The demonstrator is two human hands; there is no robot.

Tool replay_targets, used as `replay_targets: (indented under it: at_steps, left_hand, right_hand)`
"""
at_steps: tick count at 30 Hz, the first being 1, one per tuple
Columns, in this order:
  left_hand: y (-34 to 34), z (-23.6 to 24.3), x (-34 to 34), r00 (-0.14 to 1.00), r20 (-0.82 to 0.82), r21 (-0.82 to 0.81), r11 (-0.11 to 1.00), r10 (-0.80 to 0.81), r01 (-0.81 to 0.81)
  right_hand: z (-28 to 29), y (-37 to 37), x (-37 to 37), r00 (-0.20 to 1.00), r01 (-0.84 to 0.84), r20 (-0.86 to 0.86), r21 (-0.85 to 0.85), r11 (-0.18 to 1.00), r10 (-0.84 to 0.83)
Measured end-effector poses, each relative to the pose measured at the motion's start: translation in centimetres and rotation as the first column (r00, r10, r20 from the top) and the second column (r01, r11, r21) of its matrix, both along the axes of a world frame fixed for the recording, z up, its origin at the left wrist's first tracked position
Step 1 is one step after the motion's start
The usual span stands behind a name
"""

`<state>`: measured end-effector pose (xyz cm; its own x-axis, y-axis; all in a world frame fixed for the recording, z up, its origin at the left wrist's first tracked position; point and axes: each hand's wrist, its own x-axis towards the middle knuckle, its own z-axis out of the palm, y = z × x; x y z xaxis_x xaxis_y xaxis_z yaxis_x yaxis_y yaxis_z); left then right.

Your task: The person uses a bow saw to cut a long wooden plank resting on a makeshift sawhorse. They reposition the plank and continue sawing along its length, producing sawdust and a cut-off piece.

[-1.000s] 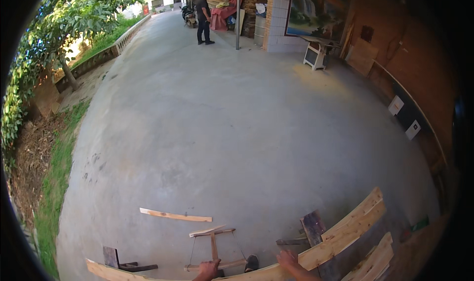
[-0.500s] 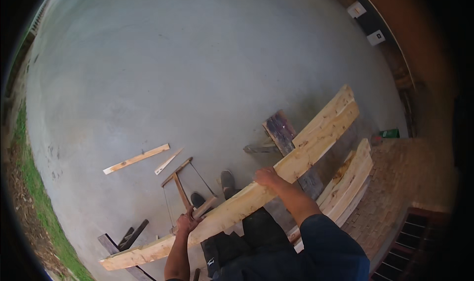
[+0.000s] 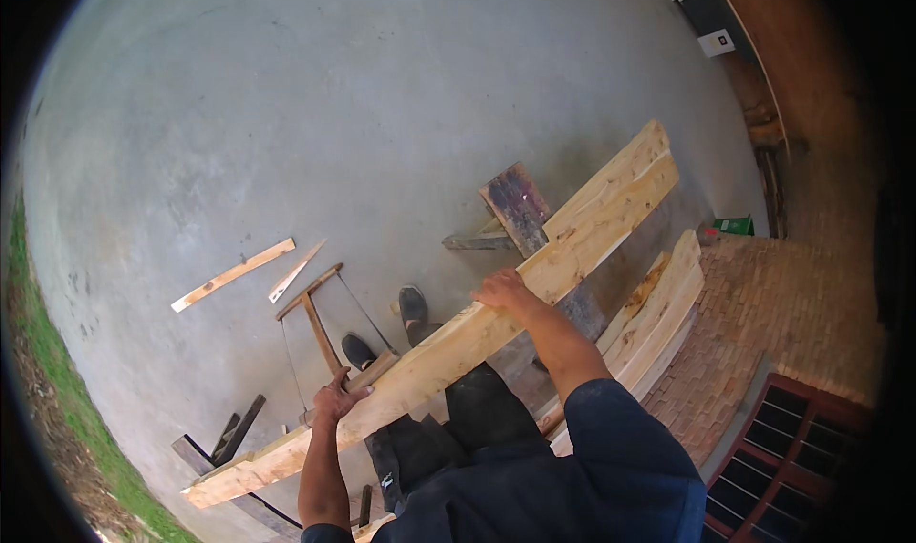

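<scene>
A long pale wooden plank runs slantwise in front of me, from lower left up to the far right. My right hand lies on its far edge, fingers curled over the wood. Left of my feet, a wooden-framed bow saw stands against the plank's far side. My left hand is closed round the saw's near end, its thumb toward the wooden bar; the plank's edge is right beside it. Part of the saw's near side is hidden behind the hand and plank.
Dark wooden supports stand under the plank's right part, and another support near its left end. More boards lie at right by the brick paving. Two offcuts rest on the concrete floor. A green box sits far right.
The whole view has shifted, so the plank, saw and floor pieces appear higher and slightly further left. Both hands keep their places on the saw and plank.
</scene>
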<state>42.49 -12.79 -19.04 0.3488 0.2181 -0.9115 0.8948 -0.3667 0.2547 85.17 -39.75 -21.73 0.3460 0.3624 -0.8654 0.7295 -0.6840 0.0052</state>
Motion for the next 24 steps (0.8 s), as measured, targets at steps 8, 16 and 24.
replay_targets:
  at_steps: [8, 16, 24]
  left_hand:
    - [1.1, 1.4, -1.9, 0.996, 0.041, 0.025, 0.997, -0.077, 0.076]
    - [4.0, 2.8, -7.7, 0.975, -0.059, -0.054, 0.976, -0.214, 0.211]
    - [5.0, 4.1, -11.5, 0.973, -0.078, -0.043, 0.976, -0.216, 0.213]
  right_hand:
    - [1.2, 1.3, -1.8, 0.999, 0.042, -0.026, 0.04, 0.998, -0.041]
    - [1.5, 4.7, -9.7, 0.997, -0.02, -0.071, 0.1, 0.995, 0.028]
    - [0.0, 5.1, -14.8, 1.0, 0.024, -0.01, 0.245, 0.969, -0.022]
